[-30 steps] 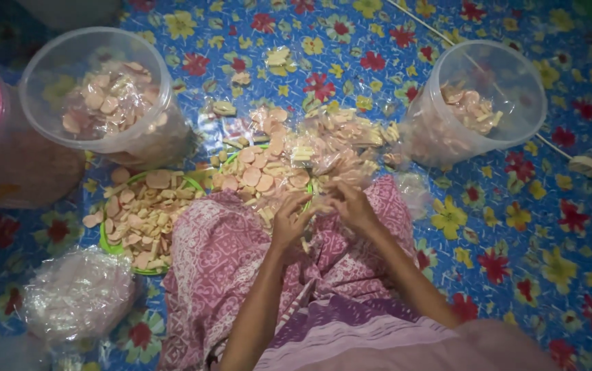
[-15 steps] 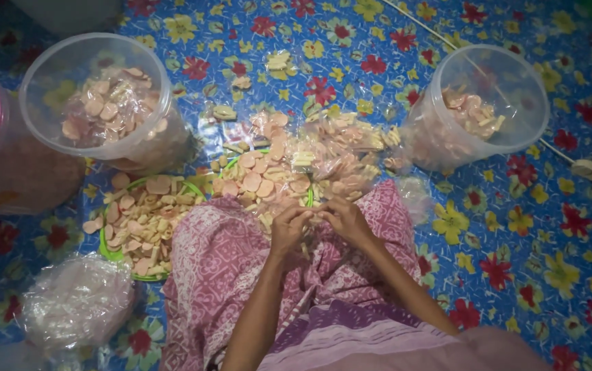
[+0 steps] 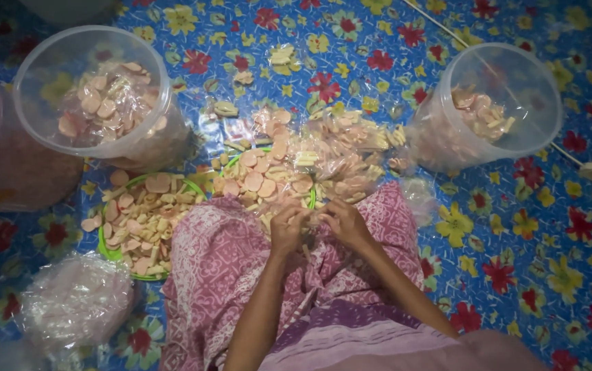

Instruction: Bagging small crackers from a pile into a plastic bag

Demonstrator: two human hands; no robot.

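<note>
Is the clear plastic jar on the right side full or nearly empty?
Nearly empty. The clear jar lies tipped toward the camera, open, with only a small pile of pink crackers inside; most of its inside is bare.

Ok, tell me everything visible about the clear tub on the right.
The right tub is a round, clear plastic container, open with no lid, leaning toward the middle so its mouth faces the camera. It looks thin-walled and see-through. Pinkish and pale crackers lie inside, filling only the lower part. It rests on the blue floral mat, and its base meets the heap of small filled bags. No hand touches it.
</note>
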